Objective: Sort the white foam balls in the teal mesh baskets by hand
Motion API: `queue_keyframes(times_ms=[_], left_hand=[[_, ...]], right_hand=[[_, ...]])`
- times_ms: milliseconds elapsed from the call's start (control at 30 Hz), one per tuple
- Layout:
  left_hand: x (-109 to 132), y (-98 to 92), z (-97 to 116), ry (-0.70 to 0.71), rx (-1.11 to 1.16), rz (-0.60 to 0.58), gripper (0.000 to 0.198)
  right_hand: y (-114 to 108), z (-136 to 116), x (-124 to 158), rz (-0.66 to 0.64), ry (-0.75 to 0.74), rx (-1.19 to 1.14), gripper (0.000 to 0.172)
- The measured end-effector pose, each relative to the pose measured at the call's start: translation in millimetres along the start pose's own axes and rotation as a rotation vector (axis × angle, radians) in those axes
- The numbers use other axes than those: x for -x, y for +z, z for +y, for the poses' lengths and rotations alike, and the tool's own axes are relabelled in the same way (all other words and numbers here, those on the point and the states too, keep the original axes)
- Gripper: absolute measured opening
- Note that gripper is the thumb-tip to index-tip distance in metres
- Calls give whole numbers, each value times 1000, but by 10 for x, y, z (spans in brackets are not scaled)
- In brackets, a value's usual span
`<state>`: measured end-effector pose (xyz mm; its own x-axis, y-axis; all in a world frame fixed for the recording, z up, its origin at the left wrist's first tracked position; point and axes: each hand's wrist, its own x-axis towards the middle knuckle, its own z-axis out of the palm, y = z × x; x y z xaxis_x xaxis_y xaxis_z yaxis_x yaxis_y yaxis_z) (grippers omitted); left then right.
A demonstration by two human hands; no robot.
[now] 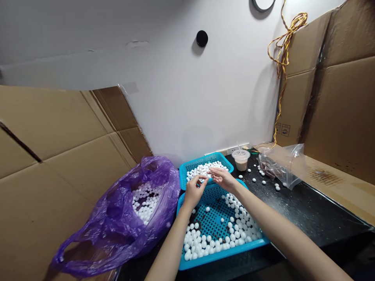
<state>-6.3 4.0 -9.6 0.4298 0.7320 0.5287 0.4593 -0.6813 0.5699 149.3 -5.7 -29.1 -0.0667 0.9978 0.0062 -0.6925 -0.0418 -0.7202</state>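
Note:
My left hand (194, 191) hovers over the far edge of the near blue basket (222, 253), its fingers curled in a pinch on something small I cannot make out. My right hand (222, 177) meets it fingertip to fingertip, fingers stretched toward the left hand. Many small white balls (205, 244) lie in the near basket, mostly at its front and right side. A second blue basket (184, 171) behind it holds several more white balls.
A purple plastic bag (123, 218) with white balls stands at the left. A lidded cup (241, 159) and a clear plastic bag (281, 164) sit on the dark table (307, 210) with loose balls. Cardboard sheets (58, 156) flank both sides.

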Motion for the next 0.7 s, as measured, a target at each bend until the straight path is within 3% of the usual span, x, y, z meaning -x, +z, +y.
queue_keyframes(times_ms=[200,700], left_hand=[[-6,-29,76,82,37,117,20],[7,-42,96,95,50,90,20]], right_hand=[[20,8,11,-62,-23,28,20],[34,12,44,-168,-10,-1,25]])
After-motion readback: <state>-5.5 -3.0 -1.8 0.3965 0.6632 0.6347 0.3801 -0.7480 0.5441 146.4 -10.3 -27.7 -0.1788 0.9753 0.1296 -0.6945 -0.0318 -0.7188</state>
